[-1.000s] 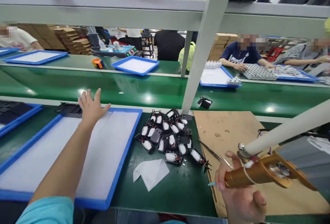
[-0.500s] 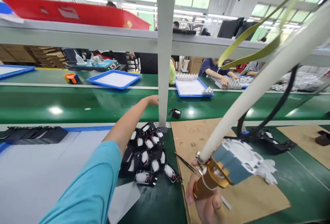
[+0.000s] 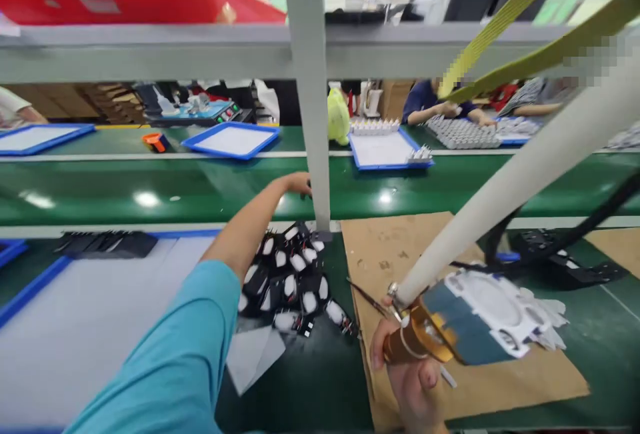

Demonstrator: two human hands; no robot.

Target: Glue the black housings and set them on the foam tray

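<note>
My left arm stretches over the green belt, and my left hand point(image 3: 299, 183) is closed at the upright post. A small black part point(image 3: 309, 185) shows at its fingertips, partly hidden by the post. My right hand point(image 3: 407, 361) grips a copper-coloured cylinder point(image 3: 405, 344) from below. Fixed to the cylinder is a blue-grey block point(image 3: 457, 317) with a white frame on its face, beside a slanting white tube point(image 3: 465, 221). Between the hands lies a pile of black housings with white inserts point(image 3: 290, 281).
Brown cardboard point(image 3: 395, 254) carries tweezers point(image 3: 367, 297) and white gloves point(image 3: 547, 314). A large blue-rimmed tray point(image 3: 90, 327) lies at left. The grey post point(image 3: 313, 87) and shelf beam point(image 3: 150, 64) cross the view. A co-worker's hands point(image 3: 483, 117) handle white parts across the belt point(image 3: 225, 187).
The black part on the belt right of the post is gone from there; a dark part now shows at my left fingertips. The view has tilted down. My right hand keeps its grip.
</note>
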